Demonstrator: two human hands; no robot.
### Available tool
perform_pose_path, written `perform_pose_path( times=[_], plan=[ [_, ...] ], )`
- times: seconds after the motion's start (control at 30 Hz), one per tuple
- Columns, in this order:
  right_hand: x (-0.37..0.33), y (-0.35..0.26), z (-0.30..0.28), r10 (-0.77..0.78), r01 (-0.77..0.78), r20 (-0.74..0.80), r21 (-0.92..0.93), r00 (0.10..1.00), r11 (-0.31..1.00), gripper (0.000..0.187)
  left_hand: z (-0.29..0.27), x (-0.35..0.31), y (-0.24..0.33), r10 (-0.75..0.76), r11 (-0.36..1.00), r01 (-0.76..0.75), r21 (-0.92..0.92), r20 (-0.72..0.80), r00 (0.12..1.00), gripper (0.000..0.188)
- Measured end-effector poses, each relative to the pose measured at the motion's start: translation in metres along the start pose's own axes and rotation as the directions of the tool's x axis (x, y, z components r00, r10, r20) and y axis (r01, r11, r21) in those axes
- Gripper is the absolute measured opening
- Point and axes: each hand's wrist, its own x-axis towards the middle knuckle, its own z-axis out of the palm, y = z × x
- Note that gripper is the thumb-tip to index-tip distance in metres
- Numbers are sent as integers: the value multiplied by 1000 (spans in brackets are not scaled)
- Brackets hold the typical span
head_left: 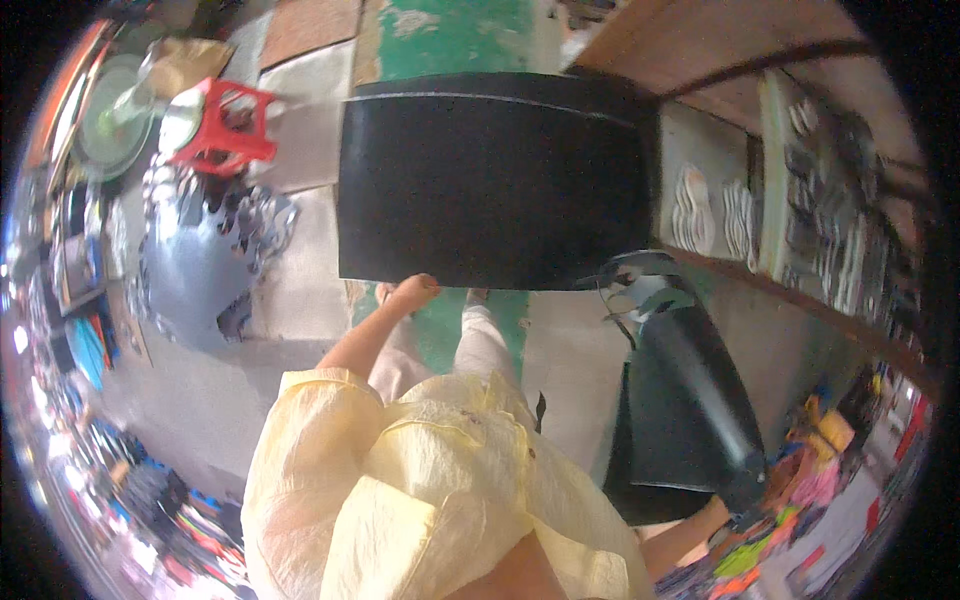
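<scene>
While the middle ground is taken up by black sheet, clutter crowds both flanks. Left: a red stool (238, 128), and just below it a grey sheet (190, 270) with ragged, scalloped edges. Right: a shelf (765, 190) bearing stacks of pale, sole-shaped pieces (692, 215). Lower right: a heap of bright scraps (765, 545), too blurred to sort. A green strip (455, 45) of floor shows beyond the black sheet and again around the person's legs.

Black sheet (490, 190): roughly rectangular, spread out ahead of the person, its right end near the shelf. At its near right corner comes the cut-out upper end of a dark curved sheet (690, 390), which bends down along the person's right side; it lies between the black sheet and the right hand.

Left hand (415, 289): at the black sheet's near edge, left of the middle, fingers curled; cannot tell whether they pinch it. Right hand (722, 512): at the lower end of the dark curved sheet, mostly hidden and blurred; grip cannot be told.
</scene>
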Motion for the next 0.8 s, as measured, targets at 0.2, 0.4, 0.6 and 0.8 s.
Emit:
perform_pose_path(
  times=[0.2, 0.4, 0.6, 0.8],
  plan=[
    [87, -102, -22, -263, 274, -189, 31, 946, 961, 46, -54, -48, -74, -189, 763, 138, -631, -13, 982, 47],
    [-10, -421, 125, -760, 520, 276, 591, 588, 617, 48, -48, -51, -36, 61, 449, 16, -893, 48, 997, 51],
    [-187, -565, 293, -746, 733, 666, 497, 22, 465, 50, -26, 4, -69, 127, 187, -47, -981, -23, 992, 52],
    [-243, -543, 367, -639, 361, 769, 595, 6, 718, 54, 3, 75, -197, -343, -281, -303, -911, -200, 918, 59]
  ],
)
